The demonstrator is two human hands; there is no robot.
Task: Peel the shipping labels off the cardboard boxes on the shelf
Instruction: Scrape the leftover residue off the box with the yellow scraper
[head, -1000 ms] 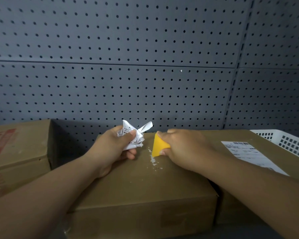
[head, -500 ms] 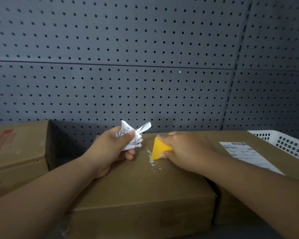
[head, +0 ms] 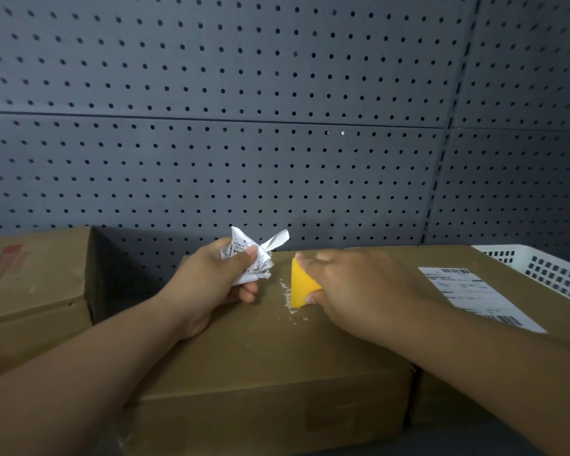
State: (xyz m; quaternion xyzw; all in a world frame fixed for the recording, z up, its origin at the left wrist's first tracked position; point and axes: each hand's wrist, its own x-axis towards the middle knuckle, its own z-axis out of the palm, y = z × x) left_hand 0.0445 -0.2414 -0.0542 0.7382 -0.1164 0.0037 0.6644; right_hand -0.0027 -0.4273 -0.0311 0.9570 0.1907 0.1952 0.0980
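Intact shipping label (head: 474,294) lies flat on top of the right cardboard box (head: 435,256), right of frame centre. Its long axis runs diagonally from upper left to lower right, with barcodes at both ends. Partly hidden by the right forearm at its lower edge.

A second label, torn off and crumpled (head: 254,258), sits in the left hand (head: 211,284), fingers and thumb curled round the wad, just above the middle box (head: 260,357).

Right hand (head: 352,284) grips a yellow scraper (head: 301,287), its edge down on the middle box top, touching. White paper scraps (head: 290,311) lie right at the blade edge. Judgement: residue cleanup on this box is nearly done.

Key relation: the intact label lies to the right of both hands, near the right hand's wrist and well apart from the left hand. The right hand is nearer and holds the tool, so it likely works that label, coming in at the upper left corner. The left hand is full.

Left box (head: 37,278) with red print at frame left, no label visible. White basket (head: 547,274) at far right, grey pegboard (head: 277,126) behind. Shelf surface (head: 441,442) shows at the bottom.
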